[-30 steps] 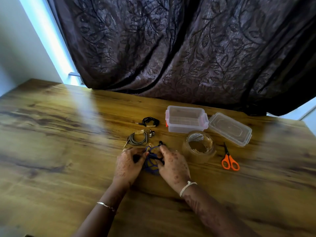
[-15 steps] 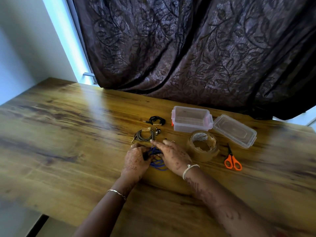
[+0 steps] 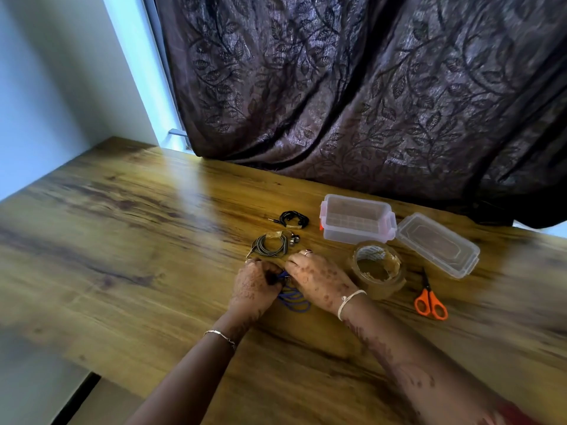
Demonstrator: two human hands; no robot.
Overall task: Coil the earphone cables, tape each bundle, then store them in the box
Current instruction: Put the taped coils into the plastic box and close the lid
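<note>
Right hand (image 3: 319, 279) slid over blue cable (image 3: 295, 301) gripped by left hand (image 3: 253, 285).

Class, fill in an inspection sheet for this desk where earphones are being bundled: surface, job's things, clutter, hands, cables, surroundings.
Surface: wooden table, dark grain patches, a bright glare streak.
Job's things: clear box, open, no bundle inside; lid to its right; tape roll; orange scissors.
Clutter: nothing seen.
Hands: left hand grips the blue earphone cable; right hand lies over it, grip hidden.
Cables: grey bundle and black bundle, both taped, lie left of the box; blue one loosely looped, no tape visible.
Surroundings: dark leaf-patterned curtain behind the table; pale wall at left.
</note>
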